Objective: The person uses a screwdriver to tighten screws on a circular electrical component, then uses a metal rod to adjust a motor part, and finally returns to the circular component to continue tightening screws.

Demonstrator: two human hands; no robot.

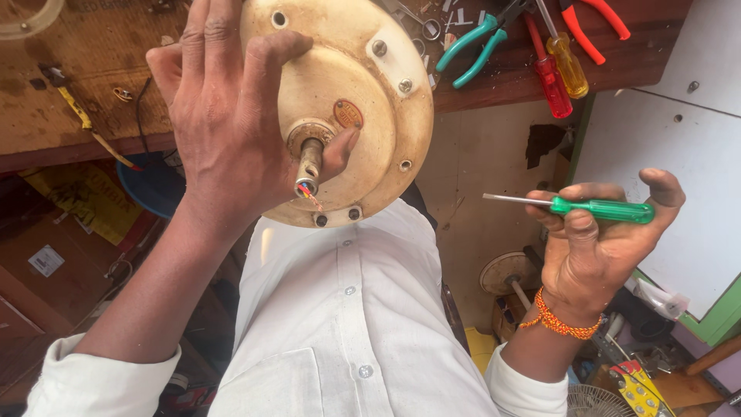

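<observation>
Gripping the cream motor housing (340,100) in my left hand (224,131), tilted against my shirt below the workbench (77,93), right hand (594,247) pinching a green screwdriver (594,208) beside the housing (steady it before seating the tip).

A round, cream-coloured metal motor housing (363,85), stained and yellowed, fills the upper middle of the frame, its flat face turned toward the camera and tilted slightly. Bolts and empty holes ring its rim, a pale bracket strip with two bolts lies across its upper right, and a small oval orange label sits near the centre. From the centre a short brass-coloured shaft (309,164) sticks out toward the lower left, with coloured wire ends showing at its tip. A green translucent-handled screwdriver (580,206) with a slim silver blade lies nearly level at the right middle of the frame, blade pointing left, well apart from the housing.
</observation>
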